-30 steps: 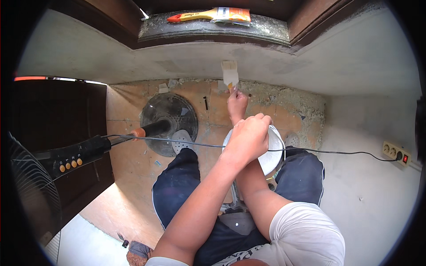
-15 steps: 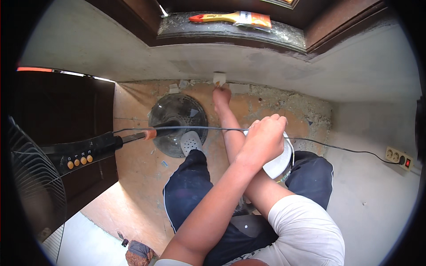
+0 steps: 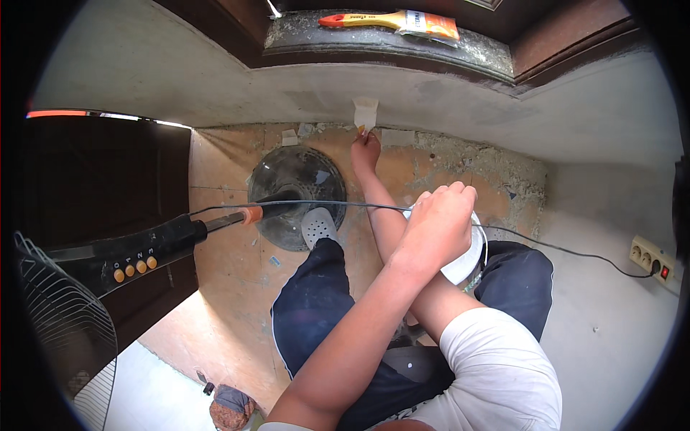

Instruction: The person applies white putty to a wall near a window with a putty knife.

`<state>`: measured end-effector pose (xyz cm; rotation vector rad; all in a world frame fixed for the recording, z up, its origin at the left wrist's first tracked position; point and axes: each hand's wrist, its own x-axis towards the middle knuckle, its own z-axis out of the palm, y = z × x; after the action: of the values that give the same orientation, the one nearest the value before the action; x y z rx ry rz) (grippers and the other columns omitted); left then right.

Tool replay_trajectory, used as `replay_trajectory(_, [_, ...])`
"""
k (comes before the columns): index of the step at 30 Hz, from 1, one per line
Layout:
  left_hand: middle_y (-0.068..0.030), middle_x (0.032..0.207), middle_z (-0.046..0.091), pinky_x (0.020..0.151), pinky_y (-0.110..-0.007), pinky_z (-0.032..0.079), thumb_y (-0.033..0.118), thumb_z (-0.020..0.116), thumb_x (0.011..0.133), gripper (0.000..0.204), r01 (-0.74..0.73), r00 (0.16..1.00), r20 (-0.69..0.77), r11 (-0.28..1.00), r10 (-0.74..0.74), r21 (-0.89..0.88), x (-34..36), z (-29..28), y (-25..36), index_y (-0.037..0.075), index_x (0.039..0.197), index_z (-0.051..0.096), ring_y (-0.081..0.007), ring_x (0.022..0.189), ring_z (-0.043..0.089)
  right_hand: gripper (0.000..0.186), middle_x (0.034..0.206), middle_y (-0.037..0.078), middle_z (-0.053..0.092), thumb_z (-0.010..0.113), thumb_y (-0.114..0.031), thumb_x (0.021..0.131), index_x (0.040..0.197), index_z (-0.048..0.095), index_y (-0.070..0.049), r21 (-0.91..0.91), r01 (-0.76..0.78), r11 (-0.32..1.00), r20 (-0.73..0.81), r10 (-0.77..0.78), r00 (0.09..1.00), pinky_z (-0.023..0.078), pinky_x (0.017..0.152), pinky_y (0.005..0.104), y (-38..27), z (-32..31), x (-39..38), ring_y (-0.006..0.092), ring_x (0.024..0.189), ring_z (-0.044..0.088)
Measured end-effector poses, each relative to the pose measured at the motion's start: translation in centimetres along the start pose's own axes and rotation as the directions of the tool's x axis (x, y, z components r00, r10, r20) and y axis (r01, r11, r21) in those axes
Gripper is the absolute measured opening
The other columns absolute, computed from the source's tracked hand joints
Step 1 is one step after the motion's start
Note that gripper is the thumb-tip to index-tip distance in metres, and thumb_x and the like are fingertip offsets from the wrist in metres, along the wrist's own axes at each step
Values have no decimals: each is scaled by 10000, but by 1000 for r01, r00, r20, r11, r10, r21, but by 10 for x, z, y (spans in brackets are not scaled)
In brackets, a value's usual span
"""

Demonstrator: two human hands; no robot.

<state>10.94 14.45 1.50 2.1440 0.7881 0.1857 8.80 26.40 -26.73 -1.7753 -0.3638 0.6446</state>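
Observation:
My forearms cross, the left over the right. My left hand (image 3: 440, 228) is closed at the rim of a white bucket (image 3: 466, 260) between my legs; its inside is hidden. My right hand (image 3: 366, 149) reaches down to the foot of the wall. Its fingers are closed around what looks like a putty knife (image 3: 361, 131), of which a small yellowish part shows. Just above it, a pale patch (image 3: 365, 110) stands out on the grey wall; I cannot tell where any blade ends and the patch begins.
A black cord (image 3: 374, 205) runs from the standing fan (image 3: 122, 244) across my arms to a power strip (image 3: 652, 258) on the right. The fan's round base (image 3: 269, 172) stands by my left shoe (image 3: 318, 226). A packaged paintbrush (image 3: 392, 21) lies on the window ledge.
The pale patch by my right hand now reaches higher up the wall. My left hand stays at the bucket. The whole view has shifted slightly.

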Motion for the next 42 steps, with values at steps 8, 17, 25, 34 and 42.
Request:
replay_trajectory(8, [-150, 917, 617, 817, -437, 483, 31, 513, 822, 174, 19, 1000, 0, 999, -19, -34, 1, 3, -2, -9, 970, 595, -320, 920, 608, 337, 551, 33, 456, 433, -296, 979, 735, 484, -70, 165, -580, 797, 169, 557, 813, 319, 384, 348, 57, 8, 29, 165, 407, 406])
replay_trajectory(17, [-154, 915, 615, 818, -432, 479, 14, 510, 805, 190, 17, 1000, -5, 999, -17, -33, 2, 0, -2, -10, 973, 596, -321, 936, 604, 383, 513, 11, 407, 458, -332, 968, 672, 420, -91, 161, -743, 650, 203, 715, 669, 224, 333, 269, 22, -18, 35, 124, 360, 341])
replay_trajectory(25, [-153, 911, 617, 807, -439, 483, 24, 525, 807, 182, 12, 1000, -5, 999, -12, -36, 3, 4, -3, -8, 971, 596, -323, 920, 610, 332, 568, 121, 549, 457, -216, 951, 752, 559, 29, 48, -70, 996, -48, 73, 996, 413, 566, 365, -12, -39, -10, 223, 556, 548])
replay_trajectory(34, [-151, 918, 616, 819, -439, 482, 28, 516, 812, 187, 10, 1000, 13, 1000, -10, -3, 2, 4, 1, -10, 977, 596, -324, 924, 609, 342, 704, 210, 609, 404, -227, 966, 792, 582, 7, -245, 97, 965, 11, -97, 995, 432, 648, 448, -7, 0, 2, 388, 680, 583])
replay_trajectory(42, [-153, 927, 615, 824, -436, 480, 21, 514, 801, 196, 18, 1000, 22, 999, -17, -41, 7, 8, 2, -17, 976, 593, -324, 933, 604, 401, 660, 167, 568, 409, -344, 972, 800, 549, -10, -280, -310, 908, 18, 328, 945, 425, 499, 422, 77, 9, 46, 324, 538, 538])
